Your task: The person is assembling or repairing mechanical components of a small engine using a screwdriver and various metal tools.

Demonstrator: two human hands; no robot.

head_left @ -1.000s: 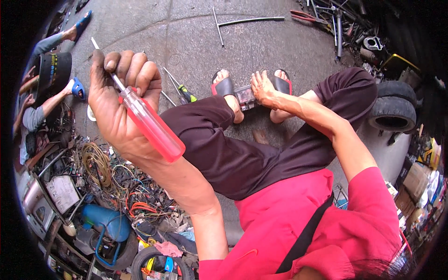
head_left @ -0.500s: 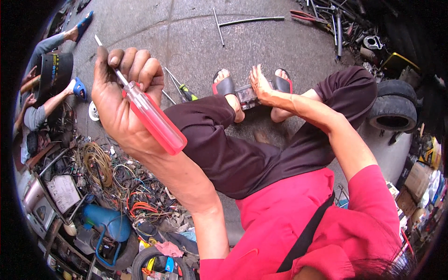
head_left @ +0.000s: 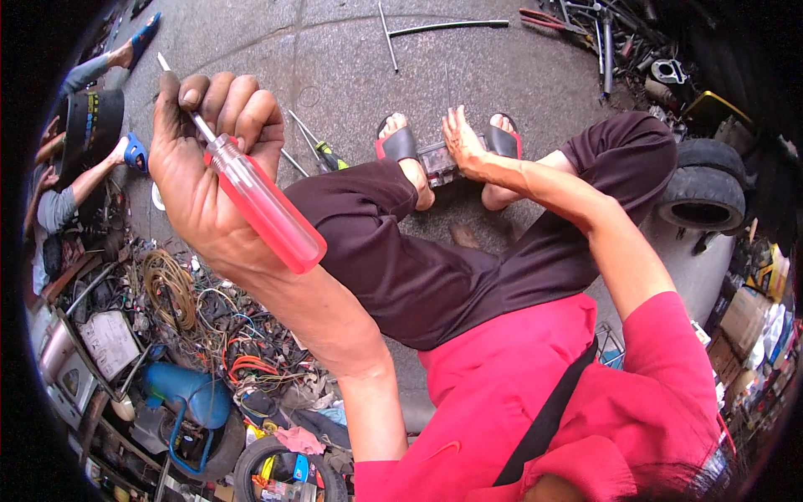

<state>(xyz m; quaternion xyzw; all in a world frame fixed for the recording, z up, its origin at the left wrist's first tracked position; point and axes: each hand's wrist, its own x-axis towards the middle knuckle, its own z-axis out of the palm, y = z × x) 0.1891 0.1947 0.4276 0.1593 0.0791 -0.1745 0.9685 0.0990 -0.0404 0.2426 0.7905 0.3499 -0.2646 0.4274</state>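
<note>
My left hand (head_left: pixel 186 180) is raised at the left, closed around a screwdriver (head_left: pixel 272 213). Its clear red handle lies across my palm, and the thin metal shaft passes between thumb and fingers, tip pointing up and left. Down between my feet, my right hand (head_left: pixel 462 144) lies with fingers stretched out over a small boxy part (head_left: pixel 437 161), greyish and partly see-through. The palm hides much of that part, so its exact kind does not show. Left of my feet, a green-and-black-handled screwdriver (head_left: pixel 330 156) rests on the ground.
A T-shaped metal wrench (head_left: pixel 443 28) lies on the concrete ahead. Stacked tyres (head_left: pixel 701 197) and scattered metal parts stand at the right. Coiled wire (head_left: pixel 169 289), tangled cables and a blue tank (head_left: pixel 188 393) crowd the lower left. Another person's foot in a blue sandal (head_left: pixel 135 154) is at the left.
My left hand, with the screwdriver, has shifted slightly up and to the left in the view. My right hand stays on the boxy part, its fingers slightly more spread.
</note>
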